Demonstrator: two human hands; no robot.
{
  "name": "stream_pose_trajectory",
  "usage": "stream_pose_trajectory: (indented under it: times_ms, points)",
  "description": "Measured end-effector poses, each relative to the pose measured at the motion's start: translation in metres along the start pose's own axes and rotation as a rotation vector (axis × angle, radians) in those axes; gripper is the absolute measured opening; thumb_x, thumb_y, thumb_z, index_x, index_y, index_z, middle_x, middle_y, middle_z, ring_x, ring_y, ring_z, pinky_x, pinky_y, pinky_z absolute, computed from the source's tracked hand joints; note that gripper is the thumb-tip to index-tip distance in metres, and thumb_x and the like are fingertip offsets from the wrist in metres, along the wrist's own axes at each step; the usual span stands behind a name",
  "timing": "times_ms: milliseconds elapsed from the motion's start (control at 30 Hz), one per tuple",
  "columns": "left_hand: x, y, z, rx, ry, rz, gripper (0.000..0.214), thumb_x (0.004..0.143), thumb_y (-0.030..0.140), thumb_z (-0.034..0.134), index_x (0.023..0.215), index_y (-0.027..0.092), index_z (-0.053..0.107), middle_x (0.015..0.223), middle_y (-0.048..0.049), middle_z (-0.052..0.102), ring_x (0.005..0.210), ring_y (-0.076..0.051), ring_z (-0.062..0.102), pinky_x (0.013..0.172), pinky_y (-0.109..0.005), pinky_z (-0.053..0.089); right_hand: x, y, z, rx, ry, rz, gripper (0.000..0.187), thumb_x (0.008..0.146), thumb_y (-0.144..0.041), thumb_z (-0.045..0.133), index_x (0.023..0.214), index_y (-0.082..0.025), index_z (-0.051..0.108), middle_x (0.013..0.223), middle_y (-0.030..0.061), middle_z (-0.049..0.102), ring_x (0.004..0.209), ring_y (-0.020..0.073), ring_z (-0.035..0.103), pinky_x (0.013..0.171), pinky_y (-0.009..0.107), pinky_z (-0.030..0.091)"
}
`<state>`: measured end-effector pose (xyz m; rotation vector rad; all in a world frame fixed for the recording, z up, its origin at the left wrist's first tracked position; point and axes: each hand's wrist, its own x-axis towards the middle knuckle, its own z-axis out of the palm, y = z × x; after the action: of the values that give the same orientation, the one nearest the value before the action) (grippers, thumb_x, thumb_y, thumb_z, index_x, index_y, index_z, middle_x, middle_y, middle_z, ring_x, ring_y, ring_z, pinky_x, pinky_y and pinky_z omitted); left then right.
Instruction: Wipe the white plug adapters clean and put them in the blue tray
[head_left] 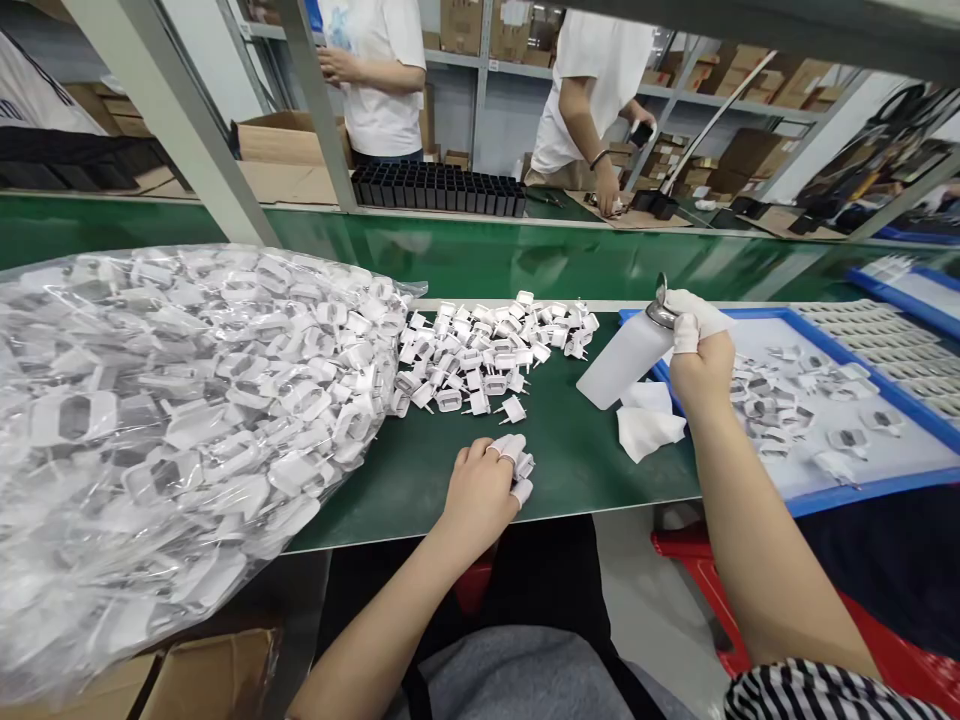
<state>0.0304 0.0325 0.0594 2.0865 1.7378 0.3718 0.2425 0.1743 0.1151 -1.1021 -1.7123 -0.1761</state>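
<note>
A heap of white plug casings (495, 350) is spread on the green bench (420, 490). Just in front of it, the left hand (486, 488) is curled narrowly, with at least one white casing (528, 466) held under its white-capped fingers; how many are held cannot be told. To the right of the heap, a white bottle (626, 358) with a metal top (661, 308) is gripped near that top by the right hand (703, 355) and is tilted.

The bench left of the heap is taken up by a bulging clear bag (187, 420), filled with similar casings. Right of the heap, below the bottle, a folded white cloth (649, 425) is laid; farther right, more casings are held in a blue-rimmed tray (825, 345). Beyond the heap, black compartments (442, 190) are lined up, and two people in white shirts are seen; a small dark object (641, 132) is held by one. The view beyond the heap is crossed by grey uprights (319, 100). Lettering is borne by a shirt (34, 90) at far left, but it cannot be read; carton labels (515, 13) are too small to be read.
</note>
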Motion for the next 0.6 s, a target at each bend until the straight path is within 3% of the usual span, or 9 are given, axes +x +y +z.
stream_pose_trajectory:
  times_ms: [167, 267, 367, 500, 600]
  points:
    - [0.001, -0.011, -0.002, -0.040, -0.030, 0.002, 0.034, 0.076, 0.026, 0.054, 0.106, 0.011, 0.059, 0.102, -0.0147, 0.059, 0.099, -0.028, 0.050, 0.083, -0.038, 0.041, 0.001, -0.001, -0.003, -0.003, -0.019, -0.012, 0.032, 0.084, -0.028, 0.032, 0.088, -0.014, 0.061, 0.096, 0.0133, 0.064, 0.100, 0.0206, 0.055, 0.094, 0.043, 0.037]
    - [-0.002, -0.018, -0.002, -0.207, 0.046, -0.014, 0.040, 0.071, 0.028, 0.060, 0.108, 0.012, 0.057, 0.101, -0.0134, 0.058, 0.098, -0.027, 0.050, 0.084, -0.040, 0.041, 0.001, -0.001, -0.003, 0.010, -0.033, -0.003, 0.031, 0.084, -0.027, 0.033, 0.089, -0.015, 0.061, 0.096, 0.0136, 0.064, 0.100, 0.0205, 0.055, 0.094, 0.043, 0.037]
    - [-0.007, -0.020, -0.001, -0.644, 0.132, -0.060, 0.040, 0.063, 0.026, 0.068, 0.101, 0.016, 0.059, 0.095, -0.0079, 0.058, 0.085, -0.021, 0.055, 0.079, -0.035, 0.044, 0.001, -0.002, -0.003, 0.006, -0.039, 0.003, 0.031, 0.083, -0.024, 0.032, 0.092, -0.015, 0.060, 0.101, 0.0141, 0.063, 0.105, 0.0204, 0.053, 0.095, 0.043, 0.036]
    - [-0.012, -0.018, 0.000, -1.367, 0.087, -0.086, 0.042, 0.051, 0.023, 0.076, 0.089, 0.018, 0.058, 0.084, -0.0034, 0.062, 0.072, -0.016, 0.059, 0.071, -0.031, 0.047, 0.004, -0.004, -0.003, 0.008, -0.082, -0.004, 0.030, 0.081, -0.024, 0.034, 0.088, -0.016, 0.062, 0.096, 0.0126, 0.065, 0.102, 0.0205, 0.055, 0.094, 0.041, 0.037]
    - [-0.014, -0.014, -0.003, -1.666, 0.031, -0.077, 0.041, 0.049, 0.019, 0.077, 0.086, 0.018, 0.059, 0.087, -0.0050, 0.065, 0.071, -0.016, 0.061, 0.067, -0.029, 0.047, 0.006, -0.005, -0.005, 0.019, -0.076, 0.015, 0.031, 0.081, -0.024, 0.034, 0.091, -0.016, 0.061, 0.098, 0.0128, 0.064, 0.103, 0.0201, 0.054, 0.096, 0.041, 0.035]
